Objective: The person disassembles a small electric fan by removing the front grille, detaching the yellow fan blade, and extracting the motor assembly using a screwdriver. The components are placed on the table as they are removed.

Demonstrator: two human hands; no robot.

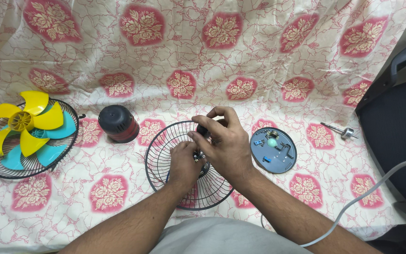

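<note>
You're mid-step on the wire fan guard [184,183] lying on the cloth-covered desk [118,193]: your left hand [184,162] pinches something small at its hub, right hand [224,143] fingers closed on a small dark knob [203,130] just above. Next move probably needs a steady twist, guard braced.

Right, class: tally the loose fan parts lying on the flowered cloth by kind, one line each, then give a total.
Wire grilles: 2
Yellow blade wheel: 1
Black and red motor cover: 1
Round grey plate: 1
Metal rod: 1
Total: 6
</note>
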